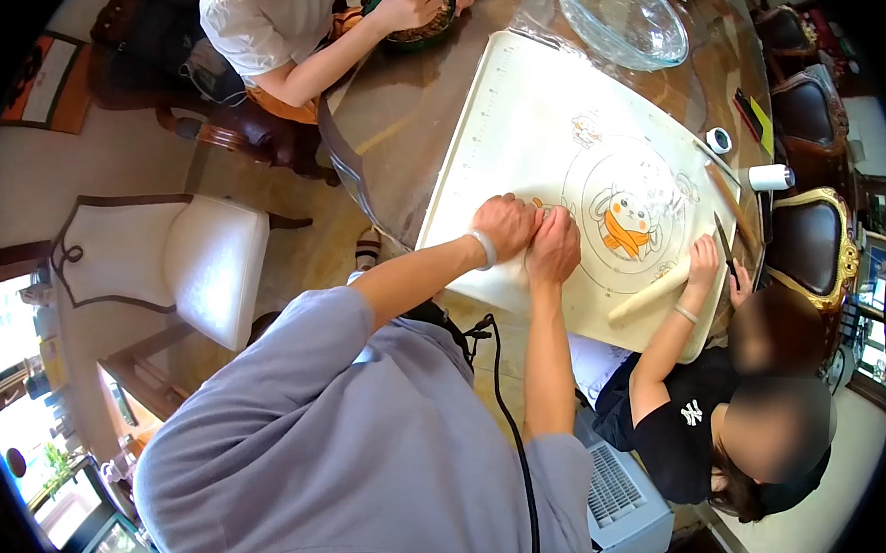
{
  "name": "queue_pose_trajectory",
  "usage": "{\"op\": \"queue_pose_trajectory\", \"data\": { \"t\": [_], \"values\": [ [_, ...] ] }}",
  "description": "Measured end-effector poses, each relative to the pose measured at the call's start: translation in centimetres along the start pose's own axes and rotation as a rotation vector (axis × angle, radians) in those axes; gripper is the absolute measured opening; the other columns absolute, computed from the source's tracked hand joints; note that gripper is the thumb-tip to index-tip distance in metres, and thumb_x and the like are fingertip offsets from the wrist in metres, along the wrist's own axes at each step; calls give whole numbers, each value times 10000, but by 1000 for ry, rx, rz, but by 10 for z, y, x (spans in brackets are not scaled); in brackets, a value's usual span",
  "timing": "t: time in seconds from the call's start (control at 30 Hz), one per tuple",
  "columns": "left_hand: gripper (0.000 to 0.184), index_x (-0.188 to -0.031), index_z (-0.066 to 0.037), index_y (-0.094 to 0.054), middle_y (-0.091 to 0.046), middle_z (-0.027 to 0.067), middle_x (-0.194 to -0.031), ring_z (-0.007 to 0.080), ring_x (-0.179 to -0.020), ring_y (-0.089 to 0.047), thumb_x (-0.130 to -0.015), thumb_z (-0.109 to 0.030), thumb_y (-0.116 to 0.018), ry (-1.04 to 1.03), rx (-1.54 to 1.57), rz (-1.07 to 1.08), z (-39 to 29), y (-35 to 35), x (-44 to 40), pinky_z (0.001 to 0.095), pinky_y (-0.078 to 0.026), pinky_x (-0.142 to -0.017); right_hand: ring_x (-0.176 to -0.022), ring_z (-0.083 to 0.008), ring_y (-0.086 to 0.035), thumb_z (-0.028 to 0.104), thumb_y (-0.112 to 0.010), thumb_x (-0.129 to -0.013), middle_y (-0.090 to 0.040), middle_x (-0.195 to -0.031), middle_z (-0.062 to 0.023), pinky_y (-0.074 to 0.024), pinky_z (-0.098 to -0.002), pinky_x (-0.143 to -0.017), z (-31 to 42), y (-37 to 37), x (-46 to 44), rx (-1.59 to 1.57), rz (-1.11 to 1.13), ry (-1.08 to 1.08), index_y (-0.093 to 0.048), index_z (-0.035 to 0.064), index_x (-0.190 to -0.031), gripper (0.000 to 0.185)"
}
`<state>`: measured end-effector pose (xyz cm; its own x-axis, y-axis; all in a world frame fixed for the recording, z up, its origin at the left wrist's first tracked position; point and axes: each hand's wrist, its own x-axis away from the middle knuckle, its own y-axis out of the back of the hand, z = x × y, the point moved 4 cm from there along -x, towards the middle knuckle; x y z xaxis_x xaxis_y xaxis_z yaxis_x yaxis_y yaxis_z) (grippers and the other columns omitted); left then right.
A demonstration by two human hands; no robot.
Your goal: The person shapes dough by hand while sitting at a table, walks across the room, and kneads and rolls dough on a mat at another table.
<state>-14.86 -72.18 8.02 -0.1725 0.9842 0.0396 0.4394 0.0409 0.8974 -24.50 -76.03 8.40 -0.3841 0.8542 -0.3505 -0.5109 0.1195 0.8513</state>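
My left hand (506,227), with a pale band at the wrist, is closed over the near left part of a white mat (512,110) printed with a cartoon animal and circles. Beside it, my right hand (555,245) is closed too, and the two hands meet at the fingers. Whatever they pinch is hidden behind the knuckles. To their right, a long pale roll (651,290), apparently dough, lies on the mat. Another person's hand (704,262) is near its upper end, and that person holds a knife (725,244).
A clear glass bowl (627,24) stands beyond the mat. Across the table, a second person handles a dark bowl (421,30). A wooden stick (731,204) lies along the mat's right edge, near a white cylinder (771,178). A cream chair (218,265) stands at left.
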Motion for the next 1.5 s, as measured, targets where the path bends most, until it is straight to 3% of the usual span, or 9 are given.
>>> {"op": "queue_pose_trajectory", "data": {
  "t": [0.27,0.47,0.5,0.63,0.77,0.9,1.1,1.23,1.5],
  "values": [
    [423,-813,-50,-634,-673,168,-829,336,-814,-638,-964,-321,-347,-15,85,118,5,-4,-3,409,-509,-742,-840,-375,-591,268,-436,-950,-635,-847,-162,-460,-478,-722,-5,4,-4,-100,264,-80,-617,53,-858,296],
    [217,-753,-30,-580,-582,160,-671,342,-672,-558,-875,-206,-548,-180,299,-214,-5,34,47,441,-454,-661,-805,-364,-574,212,-492,-924,-628,-831,-165,-449,-438,-729,9,42,30,-241,222,32,-611,26,-824,242],
    [219,-826,-36,-583,-604,147,-784,326,-764,-563,-891,-238,-528,-141,319,-83,-3,38,51,427,-440,-696,-803,-332,-563,206,-522,-911,-627,-807,-129,-433,-431,-713,7,43,35,-232,202,-30,-606,53,-809,202],
    [236,-988,-69,-539,-569,107,-1013,298,-959,-522,-909,-289,-503,-215,129,-255,-6,31,65,418,-391,-796,-859,-281,-550,224,-523,-906,-600,-824,-57,-416,-448,-729,14,37,50,-141,-90,47,-597,94,-800,184],
    [262,-903,-70,-529,-573,115,-926,293,-931,-552,-923,-328,-488,-98,-33,-63,-3,15,42,404,-425,-784,-907,-297,-576,274,-442,-943,-638,-908,-77,-440,-437,-749,5,20,38,-19,86,-69,-614,93,-810,283],
    [350,-863,-52,-552,-606,149,-850,324,-828,-598,-969,-351,-404,-22,-43,-24,2,4,14,440,-483,-741,-814,-355,-610,309,-377,-969,-650,-834,-152,-480,-464,-752,-10,3,8,-18,225,-129,-669,84,-831,393],
    [360,-850,-29,-549,-621,177,-846,338,-800,-610,-969,-345,-424,-42,44,5,6,6,5,438,-481,-723,-753,-361,-607,314,-410,-959,-632,-756,-169,-481,-477,-699,-12,8,-5,-88,375,-121,-674,66,-807,392],
    [274,-860,-24,-556,-598,155,-813,332,-793,-575,-942,-279,-498,-166,120,-140,-6,43,38,437,-451,-725,-694,-317,-572,225,-534,-901,-602,-732,-127,-448,-460,-665,13,51,15,-131,53,34,-659,65,-813,221],
    [372,-1240,-105,-520,-538,146,-1173,333,-1086,-468,-944,-318,-445,-140,76,-379,-16,32,41,457,-390,-863,-1120,-302,-487,208,-514,-897,-593,-1079,-97,-381,-436,-898,11,34,21,-92,-184,139,-634,78,-980,195]
  ]
}}
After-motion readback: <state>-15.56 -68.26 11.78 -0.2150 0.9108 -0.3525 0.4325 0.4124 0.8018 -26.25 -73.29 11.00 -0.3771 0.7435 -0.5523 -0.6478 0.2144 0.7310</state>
